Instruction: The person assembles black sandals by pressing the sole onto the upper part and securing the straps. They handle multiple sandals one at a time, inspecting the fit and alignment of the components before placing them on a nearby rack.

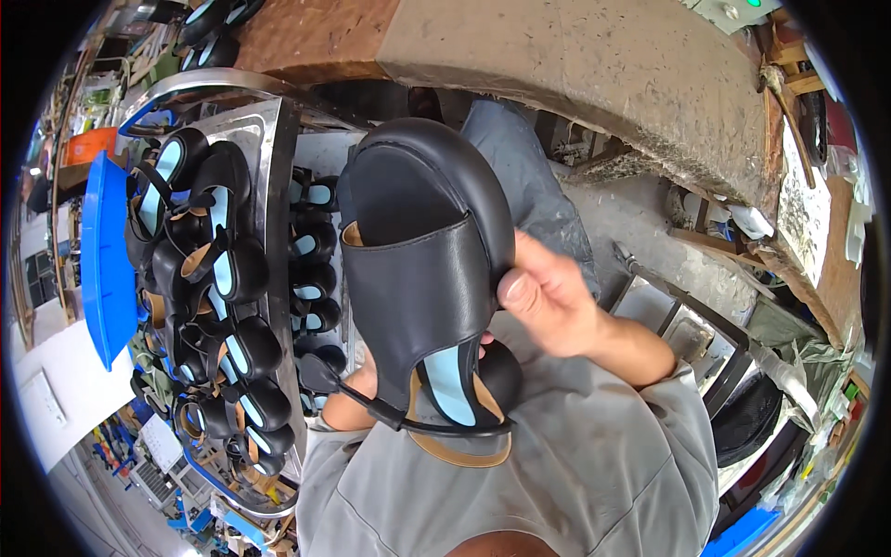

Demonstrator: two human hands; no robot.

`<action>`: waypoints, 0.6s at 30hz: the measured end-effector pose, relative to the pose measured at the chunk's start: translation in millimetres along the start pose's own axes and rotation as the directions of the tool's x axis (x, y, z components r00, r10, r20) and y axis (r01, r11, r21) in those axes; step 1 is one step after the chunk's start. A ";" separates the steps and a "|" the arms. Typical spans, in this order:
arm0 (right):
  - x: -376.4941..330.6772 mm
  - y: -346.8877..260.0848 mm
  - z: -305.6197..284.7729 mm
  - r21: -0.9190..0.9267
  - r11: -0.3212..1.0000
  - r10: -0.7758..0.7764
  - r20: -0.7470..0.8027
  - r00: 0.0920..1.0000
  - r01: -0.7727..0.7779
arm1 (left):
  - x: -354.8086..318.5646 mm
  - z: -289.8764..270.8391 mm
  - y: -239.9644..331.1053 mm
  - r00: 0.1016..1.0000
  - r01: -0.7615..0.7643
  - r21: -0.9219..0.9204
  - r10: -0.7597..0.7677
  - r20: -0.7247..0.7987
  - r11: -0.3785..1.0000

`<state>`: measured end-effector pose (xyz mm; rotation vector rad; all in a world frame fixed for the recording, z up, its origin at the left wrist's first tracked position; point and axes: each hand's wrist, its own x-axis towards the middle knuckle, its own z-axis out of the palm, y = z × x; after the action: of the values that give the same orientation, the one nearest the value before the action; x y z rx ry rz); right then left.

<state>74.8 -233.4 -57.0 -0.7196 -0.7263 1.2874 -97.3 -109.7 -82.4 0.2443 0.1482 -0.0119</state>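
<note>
A black open-toe sandal [408, 278] with a thick puffy sole rim, a wide strap and a pale blue insole patch is held up in front of my chest. My right hand [552, 302] pinches the rim at its right side between thumb and fingers. My left hand [365, 382] supports it from behind on the lower left; most of that hand is hidden by the sandal. Fingertips show through the opening beside the blue patch. A thin black ankle strap hangs across the heel end.
To my left, a metal-framed rack [278, 139] carries several similar black sandals [223, 251], with more on a lower level. A blue plastic tray [104, 260] stands beyond. Ahead runs a worn workbench [557, 65]. A metal frame [682, 311] stands to my right.
</note>
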 end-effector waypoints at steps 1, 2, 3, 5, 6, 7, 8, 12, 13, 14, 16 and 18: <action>6.4 0.5 1.7 -0.145 0.979 -0.162 -0.132 0.978 0.143 | 0.3 0.6 -0.9 1.000 0.001 -0.006 -0.001 0.001 1.000; 5.4 -1.5 -0.4 -0.179 0.972 -0.179 -0.156 0.971 0.151 | 0.1 0.6 -2.8 1.000 0.004 -0.017 -0.004 0.000 1.000; 6.2 -4.1 -3.4 -0.217 0.963 -0.201 -0.176 0.964 0.161 | 1.1 0.6 -2.0 1.000 0.000 -0.021 0.000 0.005 1.000; 5.0 -8.0 -6.4 -0.151 0.980 -0.156 -0.165 0.974 0.131 | 1.7 -0.5 -2.3 1.000 -0.002 -0.034 0.003 0.010 0.999; 4.6 -8.3 -5.8 -0.127 0.987 -0.120 -0.168 0.979 0.099 | 1.7 0.5 -1.7 1.000 -0.003 -0.036 0.003 0.012 0.999; 3.8 -8.7 -5.4 -0.104 0.993 -0.081 -0.171 0.982 0.064 | 2.8 -0.2 -2.1 1.000 -0.001 -0.038 0.002 0.017 0.999; 3.7 -8.8 -4.9 -0.073 0.997 -0.038 -0.169 0.985 0.026 | 2.1 1.3 -2.5 1.000 -0.006 -0.030 0.007 0.019 1.000; 2.7 -7.5 5.3 -0.264 0.959 -0.160 -0.212 0.964 0.101 | -0.7 4.6 -5.2 1.000 -0.018 -0.024 0.018 0.017 1.000; 3.9 -4.0 6.0 -0.327 0.930 -0.241 -0.195 0.951 0.169 | -0.9 5.4 -5.2 1.000 -0.019 -0.021 0.020 0.015 1.000; 3.0 -1.9 5.9 -0.398 0.888 -0.322 -0.175 0.930 0.232 | 0.2 4.0 -6.2 1.000 -0.016 -0.021 0.017 0.020 1.000; 1.4 -4.7 6.3 -0.468 0.854 -0.340 -0.168 0.925 0.228 | 1.1 2.3 -7.1 1.000 -0.015 -0.021 0.015 0.020 1.000; 0.1 -3.8 8.4 -0.462 0.862 -0.325 -0.185 0.928 0.210 | -0.3 0.8 -8.7 1.000 -0.015 -0.020 0.016 0.024 1.000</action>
<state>70.1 -233.3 -49.0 -1.0844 -0.8770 0.7566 -97.6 -118.3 -83.7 0.2253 0.1225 0.0018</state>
